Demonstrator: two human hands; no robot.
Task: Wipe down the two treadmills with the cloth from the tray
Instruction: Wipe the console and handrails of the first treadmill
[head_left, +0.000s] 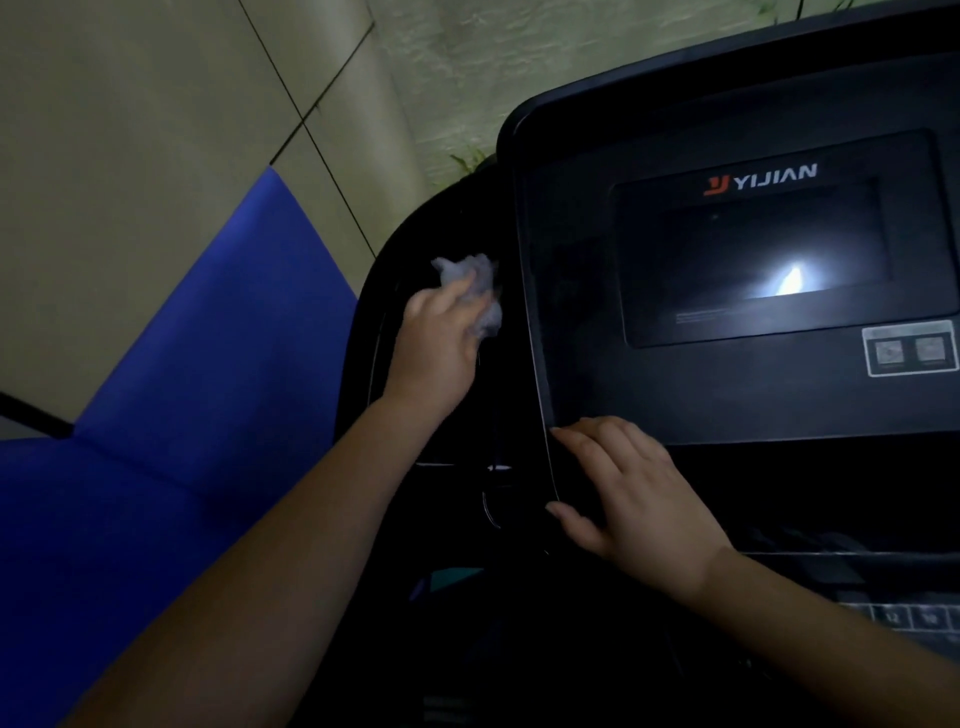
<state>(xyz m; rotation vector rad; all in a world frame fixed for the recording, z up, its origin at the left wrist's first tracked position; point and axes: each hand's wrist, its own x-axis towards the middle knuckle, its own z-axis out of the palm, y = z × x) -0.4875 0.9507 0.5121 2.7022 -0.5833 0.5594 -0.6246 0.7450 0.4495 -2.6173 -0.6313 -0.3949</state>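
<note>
Left hand (439, 332) grips crumpled cloth (480, 293), fingers curled round it, pressed against treadmill (727, 395) side. Right hand (631, 493) flat on console corner, fingers together.

dim, underexposed | white glare on screen (792, 280) | soft blur | wide-angle edge tilt

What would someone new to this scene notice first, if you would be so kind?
Probably the bright glare on the dark screen of the treadmill console at right, under the YIJIAN logo. Next, the left hand pressing a crumpled white cloth against the black frame beside the console, while the right hand rests on the console's lower left corner. A blue mat fills the left.
</note>
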